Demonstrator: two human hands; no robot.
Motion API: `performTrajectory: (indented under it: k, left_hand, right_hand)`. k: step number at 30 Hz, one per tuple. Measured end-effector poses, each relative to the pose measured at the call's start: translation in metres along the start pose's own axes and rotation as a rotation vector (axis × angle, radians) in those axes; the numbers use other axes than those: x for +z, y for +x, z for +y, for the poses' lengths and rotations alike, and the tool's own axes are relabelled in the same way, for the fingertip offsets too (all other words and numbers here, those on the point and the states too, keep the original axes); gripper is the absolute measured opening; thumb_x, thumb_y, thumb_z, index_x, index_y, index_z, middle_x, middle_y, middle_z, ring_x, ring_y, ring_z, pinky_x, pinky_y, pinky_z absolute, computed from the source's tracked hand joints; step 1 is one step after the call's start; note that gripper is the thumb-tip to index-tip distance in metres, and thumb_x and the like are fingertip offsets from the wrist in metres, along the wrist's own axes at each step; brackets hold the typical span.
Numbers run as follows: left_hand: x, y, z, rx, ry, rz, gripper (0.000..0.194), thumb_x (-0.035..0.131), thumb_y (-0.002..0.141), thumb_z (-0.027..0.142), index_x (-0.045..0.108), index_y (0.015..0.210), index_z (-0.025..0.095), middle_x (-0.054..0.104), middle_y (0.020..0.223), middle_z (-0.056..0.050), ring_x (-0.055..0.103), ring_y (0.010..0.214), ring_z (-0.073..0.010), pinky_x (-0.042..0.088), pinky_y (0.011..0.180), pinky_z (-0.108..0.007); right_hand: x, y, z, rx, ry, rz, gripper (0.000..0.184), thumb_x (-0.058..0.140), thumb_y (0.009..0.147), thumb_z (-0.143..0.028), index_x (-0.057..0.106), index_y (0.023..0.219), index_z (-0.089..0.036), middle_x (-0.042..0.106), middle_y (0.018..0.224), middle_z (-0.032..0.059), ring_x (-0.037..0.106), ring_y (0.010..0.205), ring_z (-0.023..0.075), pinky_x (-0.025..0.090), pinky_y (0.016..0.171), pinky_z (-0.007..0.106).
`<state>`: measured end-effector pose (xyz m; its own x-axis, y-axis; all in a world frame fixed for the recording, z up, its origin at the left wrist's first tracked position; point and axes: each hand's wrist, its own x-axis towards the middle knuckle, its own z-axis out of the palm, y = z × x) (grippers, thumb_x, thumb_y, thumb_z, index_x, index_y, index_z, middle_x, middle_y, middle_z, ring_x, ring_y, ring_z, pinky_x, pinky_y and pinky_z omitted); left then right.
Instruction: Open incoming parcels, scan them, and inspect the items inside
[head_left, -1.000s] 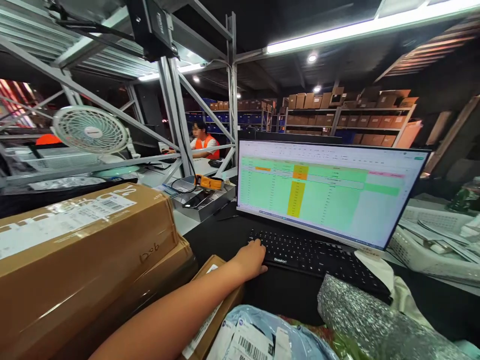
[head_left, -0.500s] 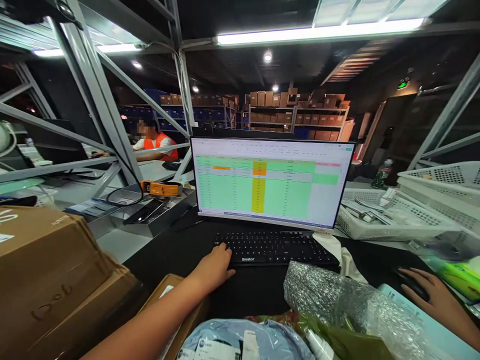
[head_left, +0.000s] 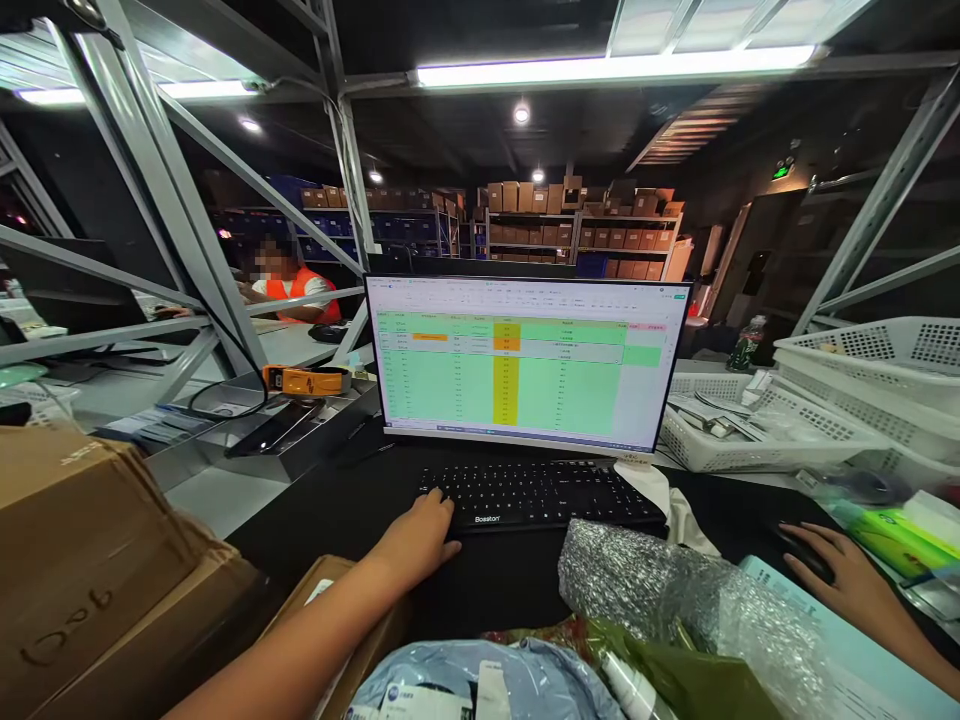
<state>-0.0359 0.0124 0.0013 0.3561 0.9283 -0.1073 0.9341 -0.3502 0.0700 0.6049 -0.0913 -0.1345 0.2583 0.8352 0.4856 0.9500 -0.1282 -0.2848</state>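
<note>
My left hand rests at the left end of the black keyboard. Its fingertips lie on the keys and the thumb is held apart, so it is open and holds nothing. Off to the right, my right hand is closed over a black computer mouse on the dark desk mat. Behind the keyboard stands a monitor with a spreadsheet of green, yellow and orange cells; its text is too small to read. Close to me lie bubble wrap and a grey-blue plastic parcel.
Cardboard boxes fill the left side. Farther back are a metal tray and an orange tool. White baskets stand at the right beside a green packet. A person in an orange vest sits beyond the rack.
The whole view has turned slightly to the right, so things appear shifted left. My left hand stays at the keyboard and my right hand on the mouse.
</note>
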Motion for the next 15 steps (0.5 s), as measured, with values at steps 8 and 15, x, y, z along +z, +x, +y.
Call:
performTrajectory:
  k: [8, 15]
  left_hand:
    - [-0.0036, -0.0034, 0.0019, 0.009, -0.001, 0.006, 0.037, 0.066, 0.084, 0.029, 0.063, 0.117, 0.011, 0.058, 0.127, -0.019, 0.057, 0.122, -0.0322, 0.046, 0.106, -0.04]
    - [-0.0004, 0.0001, -0.0003, 0.031, 0.015, 0.011, 0.038, 0.066, 0.085, 0.029, 0.063, 0.117, 0.009, 0.058, 0.127, -0.021, 0.058, 0.121, -0.0346, 0.049, 0.103, -0.042]
  right_hand:
    - [0.0001, -0.0012, 0.0019, -0.021, 0.013, -0.007, 0.061, 0.044, 0.084, -0.063, 0.068, 0.124, -0.024, 0.057, 0.13, 0.0147, 0.052, 0.129, 0.0322, 0.042, 0.11, 0.042]
    - [-0.0033, -0.0015, -0.0028, 0.003, -0.03, -0.032, 0.066, 0.039, 0.085, -0.066, 0.066, 0.126, -0.022, 0.056, 0.13, 0.0151, 0.053, 0.128, 0.0328, 0.045, 0.107, 0.043]
